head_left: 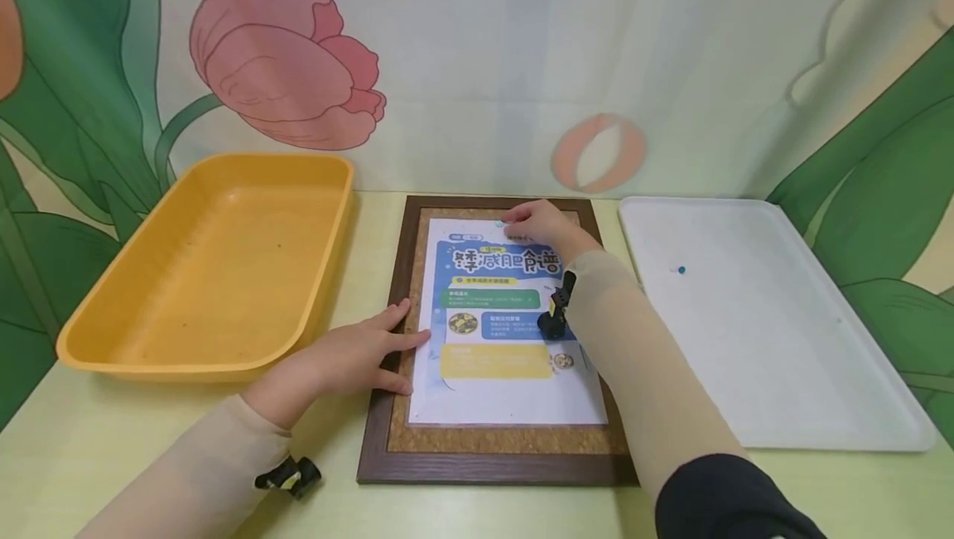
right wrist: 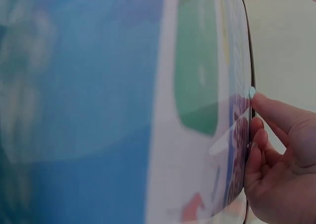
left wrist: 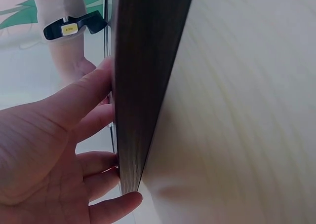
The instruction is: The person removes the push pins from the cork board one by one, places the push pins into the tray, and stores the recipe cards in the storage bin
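A printed sheet (head_left: 492, 398) with blue, green and yellow blocks lies on a cork board (head_left: 499, 440) that has a dark brown wooden frame (head_left: 499, 469). My left hand (head_left: 346, 357) rests across the board's left side with its fingers spread, the index fingertip on the sheet's left edge. In the left wrist view its fingers (left wrist: 98, 123) lie along the frame's side. At the top of the sheet, my right hand (head_left: 542, 224) holds a pale green pushpin (right wrist: 252, 92) at its fingertips against the sheet. The right forearm hides part of the sheet's right side.
A deep yellow tray (head_left: 97, 348) stands on the left, close to the left forearm. To the right is a shallow white tray (head_left: 790, 357) with a small blue pushpin (head_left: 681, 270) in it. A patterned curtain (head_left: 462, 67) hangs behind the table (head_left: 373, 514).
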### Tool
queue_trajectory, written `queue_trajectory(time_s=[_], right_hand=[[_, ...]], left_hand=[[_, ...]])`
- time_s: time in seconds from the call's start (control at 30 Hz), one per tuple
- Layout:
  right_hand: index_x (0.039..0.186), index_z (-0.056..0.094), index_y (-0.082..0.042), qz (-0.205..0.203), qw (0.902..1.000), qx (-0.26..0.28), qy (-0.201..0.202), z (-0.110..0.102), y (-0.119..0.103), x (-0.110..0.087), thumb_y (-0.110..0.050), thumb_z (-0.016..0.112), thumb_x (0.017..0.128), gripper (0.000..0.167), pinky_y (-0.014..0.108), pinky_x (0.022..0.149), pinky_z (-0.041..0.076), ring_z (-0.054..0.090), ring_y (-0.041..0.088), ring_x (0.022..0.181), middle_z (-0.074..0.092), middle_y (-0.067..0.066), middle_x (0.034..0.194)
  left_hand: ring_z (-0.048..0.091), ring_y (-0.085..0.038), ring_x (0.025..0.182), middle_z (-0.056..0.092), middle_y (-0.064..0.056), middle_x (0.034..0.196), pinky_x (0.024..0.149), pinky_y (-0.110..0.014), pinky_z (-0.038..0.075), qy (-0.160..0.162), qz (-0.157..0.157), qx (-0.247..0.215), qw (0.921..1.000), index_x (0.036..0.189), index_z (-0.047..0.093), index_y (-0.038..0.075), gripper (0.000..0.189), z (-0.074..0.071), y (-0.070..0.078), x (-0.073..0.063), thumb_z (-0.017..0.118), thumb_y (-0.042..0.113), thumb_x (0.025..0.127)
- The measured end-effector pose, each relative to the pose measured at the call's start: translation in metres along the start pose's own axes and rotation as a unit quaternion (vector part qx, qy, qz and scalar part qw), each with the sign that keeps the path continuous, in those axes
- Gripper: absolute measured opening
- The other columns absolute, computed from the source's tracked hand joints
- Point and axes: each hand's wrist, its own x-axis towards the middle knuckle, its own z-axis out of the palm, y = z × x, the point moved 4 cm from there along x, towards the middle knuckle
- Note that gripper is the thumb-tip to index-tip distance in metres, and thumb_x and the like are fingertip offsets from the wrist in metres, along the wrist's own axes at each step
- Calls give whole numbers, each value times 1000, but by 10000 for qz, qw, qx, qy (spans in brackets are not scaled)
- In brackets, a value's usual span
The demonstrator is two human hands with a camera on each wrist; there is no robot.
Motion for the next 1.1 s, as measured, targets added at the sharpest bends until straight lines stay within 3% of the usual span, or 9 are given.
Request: queue_trajectory(time_s=[0.13,0.43,0.77,1.1], right_hand=[[121,64,-14,16,9998,40,169,5,-5,3,-21,62,91,31,35,86,45,58,23,95,60,8,117],[107,69,-16,589,9953,443,633,11,-4,7,-19,63,90,18,37,91,41,54,21,97,60,3,110],[101,68,-10,427,9960,263,740,9,-5,7,-16,63,90,14,31,81,45,55,19,90,62,6,103],[101,69,-10,496,9957,213,759,8,-3,9,-18,64,90,15,31,81,44,55,19,88,63,6,102]], left_hand=[[21,-37,137,12,-19,153,100,-47,35,9,-1,47,10000,141,43,20,73,-2,0,1,70,44,78],[21,-37,136,13,-20,153,100,-47,35,-36,10,50,10000,141,44,19,74,-2,0,2,71,45,77],[21,-38,136,13,-21,152,100,-48,35,1,46,63,10000,140,44,19,74,-1,2,2,71,45,77],[24,-40,135,14,-22,152,99,-48,36,6,62,47,10000,140,44,18,74,-1,3,2,71,44,77]])
